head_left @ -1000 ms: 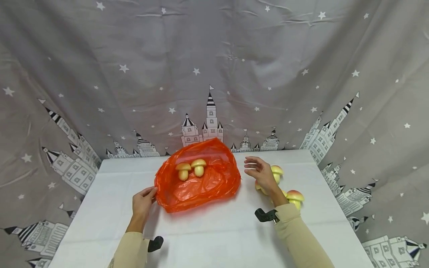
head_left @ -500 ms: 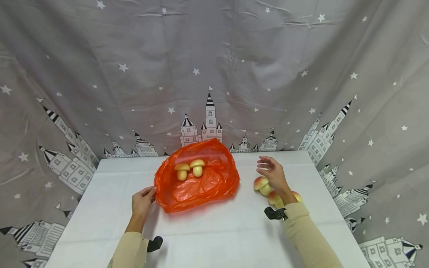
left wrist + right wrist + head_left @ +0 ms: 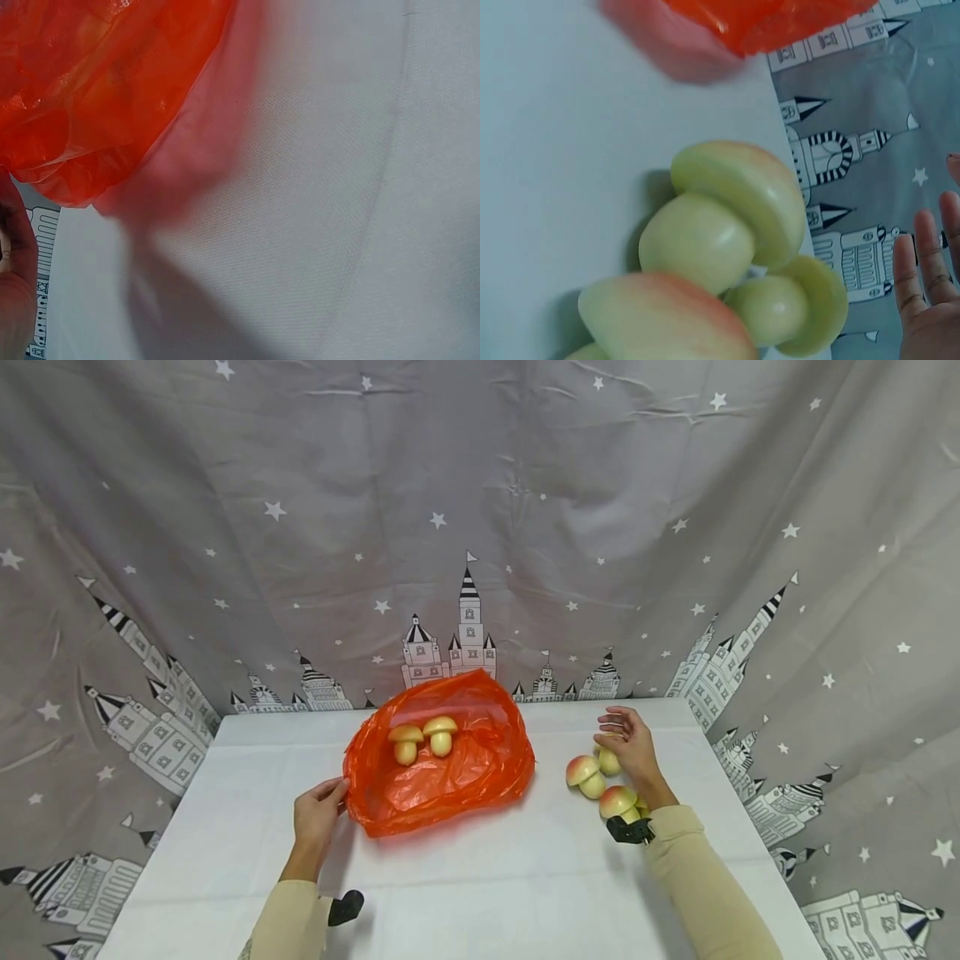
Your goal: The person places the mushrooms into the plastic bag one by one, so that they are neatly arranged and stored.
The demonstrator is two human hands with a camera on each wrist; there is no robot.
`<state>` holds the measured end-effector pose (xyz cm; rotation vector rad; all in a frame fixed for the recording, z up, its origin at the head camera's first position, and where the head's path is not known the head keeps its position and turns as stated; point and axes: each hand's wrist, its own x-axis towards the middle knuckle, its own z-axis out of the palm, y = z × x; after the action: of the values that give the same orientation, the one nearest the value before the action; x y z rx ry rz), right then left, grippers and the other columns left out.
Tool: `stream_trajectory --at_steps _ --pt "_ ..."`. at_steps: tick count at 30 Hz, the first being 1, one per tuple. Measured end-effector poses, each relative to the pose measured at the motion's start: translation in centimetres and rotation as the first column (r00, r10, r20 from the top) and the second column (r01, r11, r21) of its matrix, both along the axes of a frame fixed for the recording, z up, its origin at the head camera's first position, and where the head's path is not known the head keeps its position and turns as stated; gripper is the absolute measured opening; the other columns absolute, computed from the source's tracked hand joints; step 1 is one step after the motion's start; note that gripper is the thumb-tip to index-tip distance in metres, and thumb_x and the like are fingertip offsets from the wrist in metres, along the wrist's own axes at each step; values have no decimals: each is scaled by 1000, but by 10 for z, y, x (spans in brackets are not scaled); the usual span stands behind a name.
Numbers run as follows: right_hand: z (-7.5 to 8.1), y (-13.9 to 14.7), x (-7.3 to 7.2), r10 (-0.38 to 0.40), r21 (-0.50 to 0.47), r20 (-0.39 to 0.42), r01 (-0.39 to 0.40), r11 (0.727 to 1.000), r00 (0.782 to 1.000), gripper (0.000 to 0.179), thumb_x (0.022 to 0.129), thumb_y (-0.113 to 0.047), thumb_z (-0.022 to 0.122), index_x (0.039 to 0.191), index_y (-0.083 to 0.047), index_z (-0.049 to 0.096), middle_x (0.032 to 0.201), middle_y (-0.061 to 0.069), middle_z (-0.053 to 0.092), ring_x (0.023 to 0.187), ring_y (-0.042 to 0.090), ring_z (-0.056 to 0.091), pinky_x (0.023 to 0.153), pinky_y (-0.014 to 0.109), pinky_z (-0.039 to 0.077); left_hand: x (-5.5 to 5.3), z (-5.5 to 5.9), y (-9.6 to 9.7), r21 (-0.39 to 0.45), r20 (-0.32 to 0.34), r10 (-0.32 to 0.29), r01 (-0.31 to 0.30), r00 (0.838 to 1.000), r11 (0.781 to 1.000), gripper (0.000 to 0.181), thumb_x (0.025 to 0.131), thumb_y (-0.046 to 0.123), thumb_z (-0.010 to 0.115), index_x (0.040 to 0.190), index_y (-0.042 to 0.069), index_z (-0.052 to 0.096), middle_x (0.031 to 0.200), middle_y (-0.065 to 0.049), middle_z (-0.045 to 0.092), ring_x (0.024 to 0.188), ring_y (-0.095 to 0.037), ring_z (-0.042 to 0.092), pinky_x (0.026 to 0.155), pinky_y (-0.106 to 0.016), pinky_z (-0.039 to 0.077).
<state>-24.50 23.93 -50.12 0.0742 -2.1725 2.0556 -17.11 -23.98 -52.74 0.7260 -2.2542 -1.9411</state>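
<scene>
A translucent red plastic bag (image 3: 435,789) lies with its mouth spread wide on the table, two yellow toy mushrooms (image 3: 441,737) inside. My left hand (image 3: 315,818) pinches the bag's left rim between thumb and fingers; the left wrist view shows the bag (image 3: 112,90) close up, with part of the hand (image 3: 19,277) at its edge. On the right, my right hand (image 3: 633,747) hovers over a group of toy mushrooms, holding nothing. A red-tinged toy mushroom (image 3: 585,775) sits left of it, another (image 3: 618,802) nearer. In the right wrist view the fingers of that hand (image 3: 934,300) are extended.
A white cloth covers the table (image 3: 450,893). Behind it and at both sides hangs a grey curtain (image 3: 300,568) printed with stars and castles. A black wrist mount (image 3: 628,831) on the right sleeve partly overlaps the nearer mushrooms.
My right hand has moved to the right, away from the bag and over the mushrooms, uncovering the left ones. My left hand keeps its hold on the bag's rim.
</scene>
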Motion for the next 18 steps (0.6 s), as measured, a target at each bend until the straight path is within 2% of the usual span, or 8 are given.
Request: stream_trajectory --at_steps 7,12,15,18 --pt "-4 10 -2 -33 57 27 31 998 999 56 83 14 65 134 8 42 124 34 50 94 3 56 82 13 48 -2 -2 -1 -15 16 -16 16 1000 1000 41 98 22 56 125 -8 57 116 -19 59 74 5 58 70 -9 51" --pt "-10 16 -6 -72 68 22 71 995 997 58 82 13 67 134 7 44 123 32 52 97 10 55 81 13 47 -2 -2 -1 -24 18 -22 22 1000 999 41 99 23 56 125 -8 57 117 -19 59 74 5 58 70 -9 51" --pt "-13 20 -8 -93 102 42 88 991 995 57 83 10 69 134 4 46 124 30 53 101 15 54 85 18 46 -2 -2 0 -23 14 -19 19 1000 1000 41 98 23 56 125 -8 58 115 -18 61 74 5 58 69 -9 50" --pt "-15 22 -9 -96 132 61 87 987 994 54 84 7 68 134 4 47 125 29 53 108 23 52 95 31 42 -2 -2 0 -19 6 -10 11 1000 1000 41 98 22 58 124 -9 58 110 -14 63 74 4 59 68 -9 51"
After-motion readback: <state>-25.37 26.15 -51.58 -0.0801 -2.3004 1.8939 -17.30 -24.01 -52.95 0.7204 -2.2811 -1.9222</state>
